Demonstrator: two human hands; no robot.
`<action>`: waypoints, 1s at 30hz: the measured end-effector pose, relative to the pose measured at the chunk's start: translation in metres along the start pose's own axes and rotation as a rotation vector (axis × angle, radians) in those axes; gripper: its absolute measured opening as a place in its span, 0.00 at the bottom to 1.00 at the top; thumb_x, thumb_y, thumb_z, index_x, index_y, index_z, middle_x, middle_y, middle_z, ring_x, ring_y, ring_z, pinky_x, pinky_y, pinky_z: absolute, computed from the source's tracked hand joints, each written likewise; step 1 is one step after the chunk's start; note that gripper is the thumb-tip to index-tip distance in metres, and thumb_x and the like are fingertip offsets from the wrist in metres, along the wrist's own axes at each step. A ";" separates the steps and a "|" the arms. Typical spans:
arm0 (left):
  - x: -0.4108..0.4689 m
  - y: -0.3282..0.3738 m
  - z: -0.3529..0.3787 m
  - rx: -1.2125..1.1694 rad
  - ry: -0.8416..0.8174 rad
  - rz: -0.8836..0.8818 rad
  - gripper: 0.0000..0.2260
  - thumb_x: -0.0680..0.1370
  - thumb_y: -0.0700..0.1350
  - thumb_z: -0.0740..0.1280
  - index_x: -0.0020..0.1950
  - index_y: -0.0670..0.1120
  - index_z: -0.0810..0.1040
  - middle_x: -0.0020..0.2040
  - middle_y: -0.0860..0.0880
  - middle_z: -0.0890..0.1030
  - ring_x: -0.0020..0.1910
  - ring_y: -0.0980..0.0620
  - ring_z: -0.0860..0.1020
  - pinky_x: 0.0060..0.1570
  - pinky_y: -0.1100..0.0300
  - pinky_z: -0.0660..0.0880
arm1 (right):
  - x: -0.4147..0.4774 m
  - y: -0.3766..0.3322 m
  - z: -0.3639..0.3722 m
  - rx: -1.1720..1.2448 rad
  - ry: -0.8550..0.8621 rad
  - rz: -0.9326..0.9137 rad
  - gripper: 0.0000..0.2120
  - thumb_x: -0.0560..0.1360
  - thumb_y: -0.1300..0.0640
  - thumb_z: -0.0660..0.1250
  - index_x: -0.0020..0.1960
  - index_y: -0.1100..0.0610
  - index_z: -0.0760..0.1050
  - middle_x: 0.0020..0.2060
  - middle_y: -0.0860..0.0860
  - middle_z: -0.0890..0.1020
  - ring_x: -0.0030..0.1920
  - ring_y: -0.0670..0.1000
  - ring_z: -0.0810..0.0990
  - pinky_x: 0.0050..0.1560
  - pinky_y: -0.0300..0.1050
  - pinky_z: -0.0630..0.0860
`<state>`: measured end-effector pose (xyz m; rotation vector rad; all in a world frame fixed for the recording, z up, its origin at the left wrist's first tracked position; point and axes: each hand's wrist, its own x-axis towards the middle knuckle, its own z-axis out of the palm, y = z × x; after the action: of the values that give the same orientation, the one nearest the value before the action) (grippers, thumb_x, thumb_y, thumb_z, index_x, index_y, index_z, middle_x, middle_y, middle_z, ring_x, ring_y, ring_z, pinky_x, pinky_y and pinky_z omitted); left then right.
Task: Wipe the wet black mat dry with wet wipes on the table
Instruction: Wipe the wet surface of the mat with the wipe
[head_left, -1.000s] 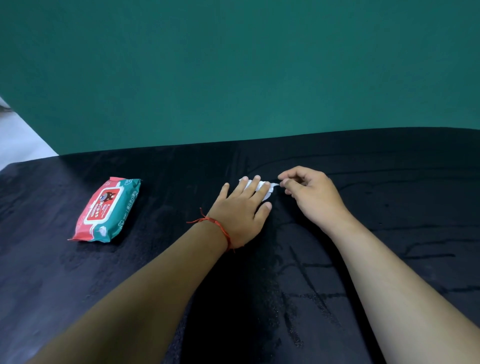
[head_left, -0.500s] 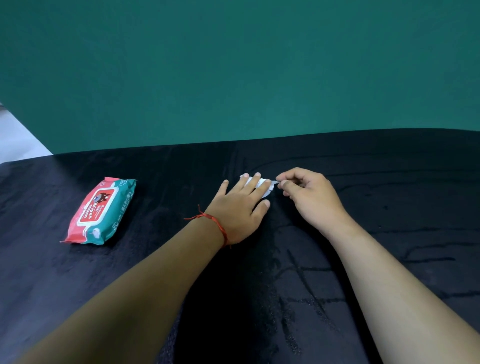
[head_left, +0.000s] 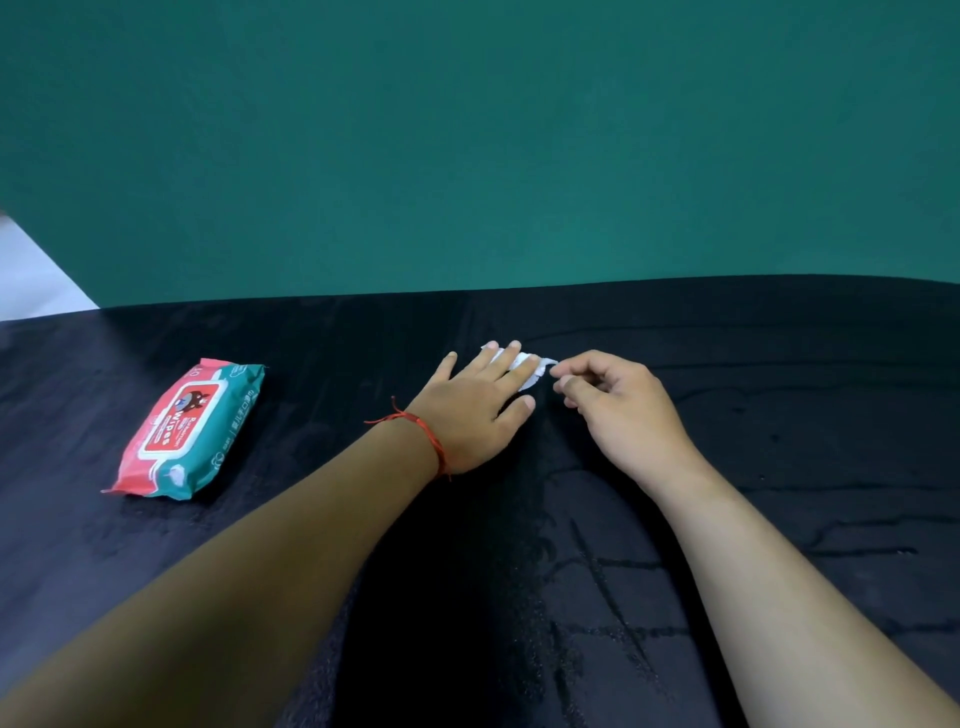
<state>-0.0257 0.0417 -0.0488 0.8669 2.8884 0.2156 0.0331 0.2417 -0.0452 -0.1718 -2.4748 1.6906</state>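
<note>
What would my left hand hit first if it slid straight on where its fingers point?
Nothing visible: beyond the left hand and the wipe under its fingers, only bare mat up to the far edge.

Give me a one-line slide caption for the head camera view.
Left hand presses a white wipe on the black mat, right hand pinches its edge, wipes pack to the left.

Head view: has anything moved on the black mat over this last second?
Hardly anything. The left hand still presses flat on the white wipe, and the right hand still seems to pinch its right corner; neither has visibly slid. The wipes pack lies unmoved on the black mat. Only the camera drifted slightly.
</note>
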 end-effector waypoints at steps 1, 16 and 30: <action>-0.002 -0.003 0.000 0.016 0.000 0.011 0.27 0.87 0.59 0.46 0.86 0.58 0.47 0.86 0.56 0.45 0.85 0.55 0.43 0.82 0.41 0.41 | 0.000 0.000 0.000 0.000 0.001 -0.001 0.08 0.80 0.51 0.69 0.50 0.39 0.85 0.46 0.42 0.87 0.48 0.47 0.85 0.56 0.56 0.83; 0.016 -0.015 -0.008 -0.024 -0.007 0.045 0.25 0.88 0.54 0.48 0.86 0.60 0.48 0.86 0.58 0.46 0.84 0.58 0.42 0.82 0.42 0.40 | 0.005 0.005 0.002 -0.015 -0.015 -0.009 0.08 0.80 0.51 0.69 0.50 0.39 0.84 0.44 0.41 0.86 0.48 0.45 0.85 0.57 0.53 0.82; 0.016 0.015 0.006 -0.025 0.114 -0.144 0.27 0.87 0.58 0.47 0.86 0.52 0.54 0.86 0.52 0.52 0.85 0.51 0.48 0.82 0.41 0.47 | 0.002 0.002 0.000 -0.030 -0.008 0.007 0.08 0.80 0.51 0.69 0.50 0.39 0.84 0.45 0.41 0.86 0.48 0.44 0.85 0.56 0.52 0.82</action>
<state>-0.0300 0.0637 -0.0531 0.6599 3.0305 0.2959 0.0308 0.2431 -0.0473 -0.1769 -2.5094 1.6611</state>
